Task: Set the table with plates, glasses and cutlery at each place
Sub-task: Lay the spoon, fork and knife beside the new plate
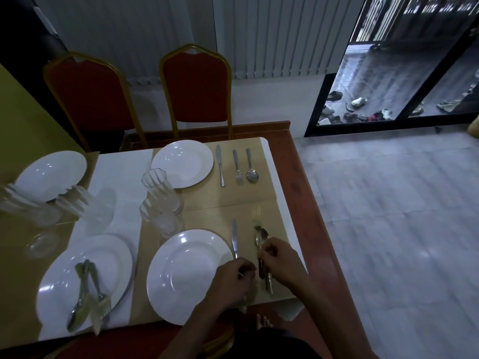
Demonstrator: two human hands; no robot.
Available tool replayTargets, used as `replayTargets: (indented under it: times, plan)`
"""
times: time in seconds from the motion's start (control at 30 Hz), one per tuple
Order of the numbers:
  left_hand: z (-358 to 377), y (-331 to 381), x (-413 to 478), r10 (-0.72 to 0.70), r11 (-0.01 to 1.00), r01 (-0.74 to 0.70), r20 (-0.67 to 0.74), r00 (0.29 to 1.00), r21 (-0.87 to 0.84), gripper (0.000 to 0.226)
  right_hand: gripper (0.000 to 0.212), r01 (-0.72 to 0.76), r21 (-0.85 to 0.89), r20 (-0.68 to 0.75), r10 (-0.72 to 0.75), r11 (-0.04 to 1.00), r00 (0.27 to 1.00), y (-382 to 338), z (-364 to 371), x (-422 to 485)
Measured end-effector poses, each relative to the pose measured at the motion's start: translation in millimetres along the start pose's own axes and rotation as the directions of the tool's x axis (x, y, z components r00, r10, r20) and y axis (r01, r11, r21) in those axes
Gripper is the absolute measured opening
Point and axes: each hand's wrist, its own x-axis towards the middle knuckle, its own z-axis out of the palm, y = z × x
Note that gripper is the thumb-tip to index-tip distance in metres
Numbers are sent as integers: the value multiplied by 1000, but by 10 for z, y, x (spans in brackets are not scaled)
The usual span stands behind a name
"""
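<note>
Hands: left hand [234, 277] closed on the knife [234, 239] handle; right hand [278, 257] pinching a spoon [259, 240] and blurred fork at the desk's near right corner.
Near plate [186, 278]: just left of the knife, bare.
Left plate [83, 283]: cutlery [88, 294] heaped on it, not yet laid out.
Far place: plate [182, 164], knife, fork and spoon in a row; judged complete.
Glasses [160, 200]: two upright, between the near and far plates; more near the left edge, blurred.
Progress: near right place partly set.
Risk: pieces overlap under the right hand; shifting one could drag another askew or knock the plate rim.
Risk: a reach across for the left plate could tip the glasses.
</note>
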Motion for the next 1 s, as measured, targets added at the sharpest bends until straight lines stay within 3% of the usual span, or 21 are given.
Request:
replayTargets:
  times: [0.3,0.43,0.53,0.73,1.0]
  plan:
    - [433,119,253,-27,991,32,-41,999,128,19,13,-65,-150,49,73,986,996,478,-208,279]
    - [514,211,352,-69,983,75,-43,997,169,7,15,-19,-302,65,41,953,997,511,-200,364]
    - [553,246,386,-86,974,88,-16,996,209,16,18,0,-376,99,40,926,994,537,-190,410]
    - [639,206,429,-93,967,97,-27,995,236,17,25,-7,-448,140,78,894,987,650,-185,489]
    - [690,173,478,-119,971,132,-74,990,199,21,19,-14,-500,104,76,866,992,695,-204,582]
